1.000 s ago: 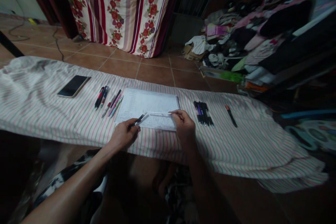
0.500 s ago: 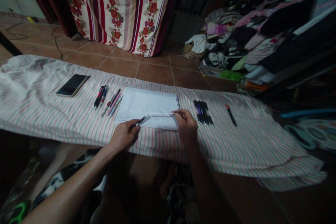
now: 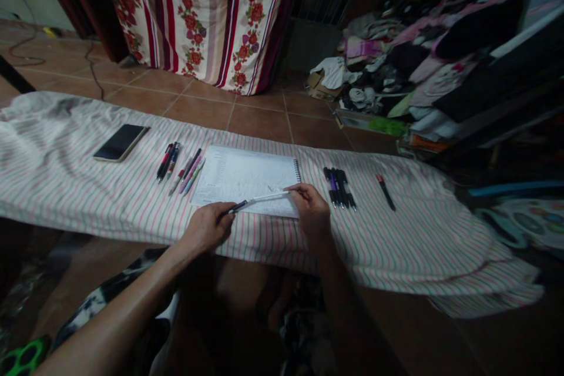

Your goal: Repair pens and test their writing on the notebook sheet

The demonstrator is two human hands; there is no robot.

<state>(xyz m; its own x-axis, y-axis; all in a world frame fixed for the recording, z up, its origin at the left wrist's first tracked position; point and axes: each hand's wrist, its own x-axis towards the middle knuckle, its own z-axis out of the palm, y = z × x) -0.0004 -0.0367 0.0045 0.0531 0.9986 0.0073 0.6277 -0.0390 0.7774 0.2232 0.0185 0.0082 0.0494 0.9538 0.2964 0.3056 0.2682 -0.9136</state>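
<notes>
My left hand (image 3: 209, 226) is closed on a dark pen barrel (image 3: 238, 207) that points up and to the right. Between the fingertips of my right hand (image 3: 312, 208) is a thin whitish pen refill (image 3: 268, 195). Its left end meets the tip of the barrel, nearly in line with it; whether it sits inside cannot be made out. Both are held above the lower part of a spiral notebook (image 3: 247, 170) with a printed page. Left of the notebook lie several coloured pens (image 3: 191, 173). To its right is a group of dark pens (image 3: 338, 188).
A striped cloth (image 3: 418, 235) covers the long low surface. On it are a phone (image 3: 120, 143), more pens (image 3: 168, 161) and a lone black marker with an orange end (image 3: 385, 192). Behind stand a floral curtain (image 3: 194, 17) and a heap of clothes (image 3: 423, 53).
The barrel and the refill have come nearly into one line, where they met at an angle before. Both hands have barely moved.
</notes>
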